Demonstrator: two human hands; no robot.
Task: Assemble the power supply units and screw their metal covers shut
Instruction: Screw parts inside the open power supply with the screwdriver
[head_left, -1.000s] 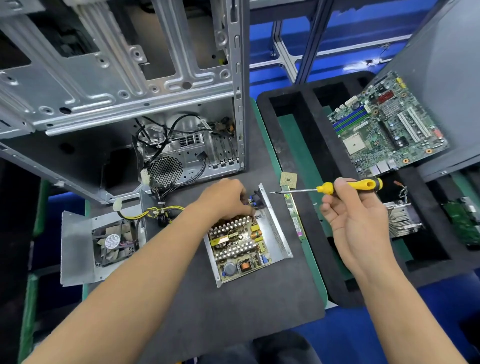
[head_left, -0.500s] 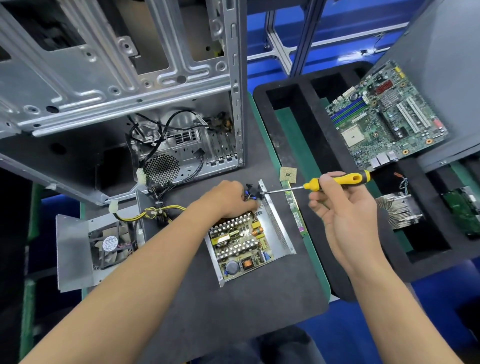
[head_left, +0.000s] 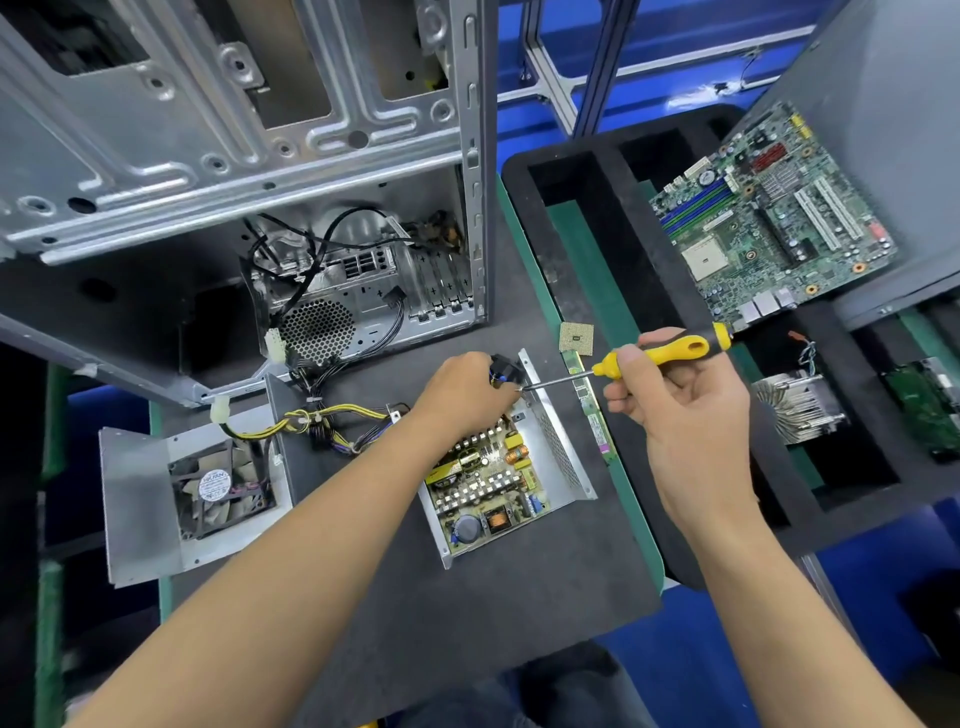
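Case (head_left: 249, 156): open steel chassis, standing at the far left of the mat; cables trail out of it toward the supply. No part in this step.

Tray (head_left: 613, 291): black foam, right of the mat, holding a motherboard (head_left: 769, 228) and a heatsink (head_left: 795, 405). Idle stock.

Cover (head_left: 150, 499): grey metal lid with fan attached, lying flat at the left, well apart from its base. Not fitted; no cover screws in.

PSU (head_left: 498, 478): base tray in the middle of the mat, circuit board seated and exposed, side walls up.

Left hand (head_left: 462, 395): fingers curled over the black socket (head_left: 506, 366) at the base's far corner, holding it against the wall.

Right hand (head_left: 670, 395): clamped on the screwdriver (head_left: 660, 353), yellow handle; tip at the far wall beside the socket. The screw itself is too small to tell.

Status: early-to-middle, by judgement. Board in; socket fixing under way. Outstanding: finish the socket, tuck in the wiring, seat the cover, drive its screws.
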